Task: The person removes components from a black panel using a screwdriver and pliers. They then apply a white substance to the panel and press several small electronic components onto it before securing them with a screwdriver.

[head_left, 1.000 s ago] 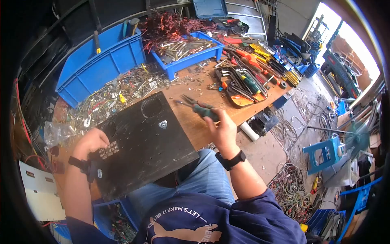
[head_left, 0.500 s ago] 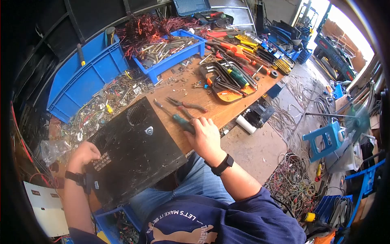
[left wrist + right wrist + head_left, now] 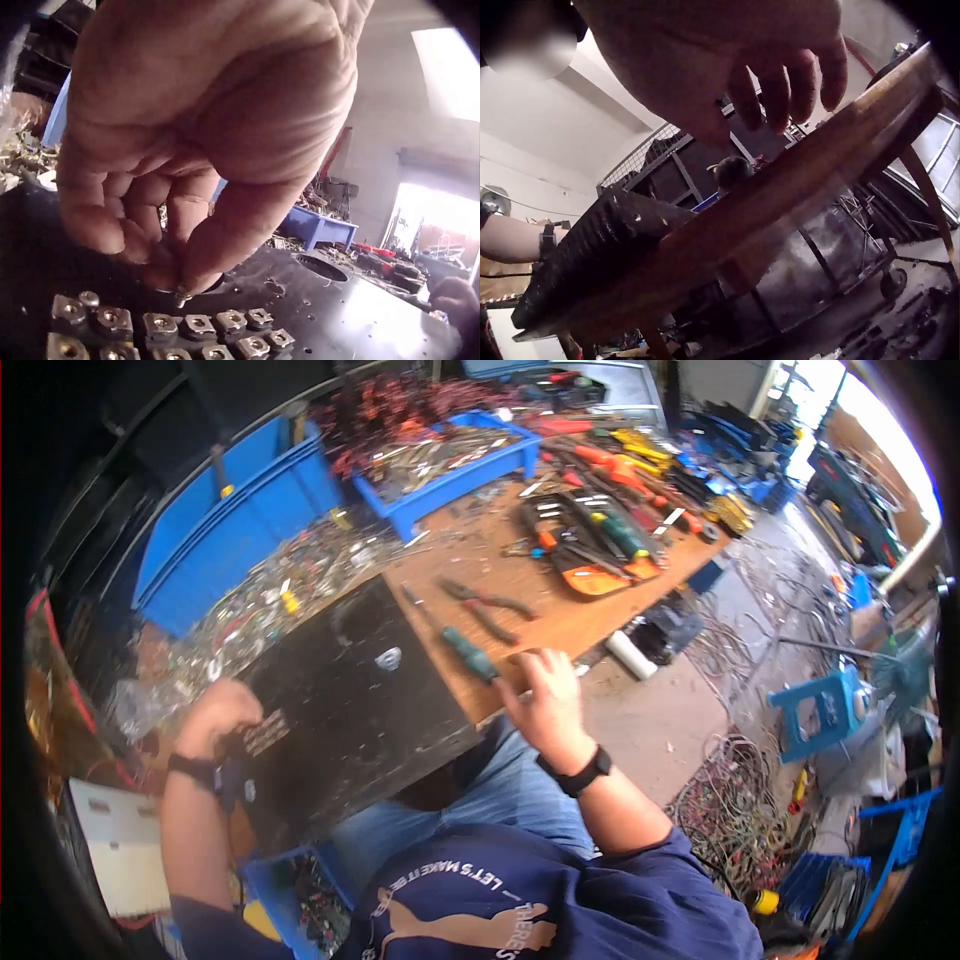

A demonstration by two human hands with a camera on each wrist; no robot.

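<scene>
A black metal panel (image 3: 345, 695) lies at the table's front left, partly over the person's lap. My left hand (image 3: 222, 712) is over its left side, thumb and fingertips pinching a small screw (image 3: 181, 298) just above the panel. Close to those fingertips, rows of metal screw terminals (image 3: 199, 324) sit on the panel. At the table's front edge, my right hand (image 3: 550, 705) has its fingers loosely extended, holding nothing. Beside its fingertips lies a screwdriver with a green handle (image 3: 467, 653). Pliers with dark red handles (image 3: 490, 605) lie just beyond.
Wire scraps and small parts (image 3: 290, 585) cover the table behind the panel. A large blue bin (image 3: 240, 525) and a blue tray of metal pieces (image 3: 455, 485) stand at the back. A hex key set (image 3: 590, 550) and many hand tools lie to the right.
My right hand has let go of the screwdriver, which now lies on the table with the pliers. The left hand stays by the terminals. The head view has shifted slightly.
</scene>
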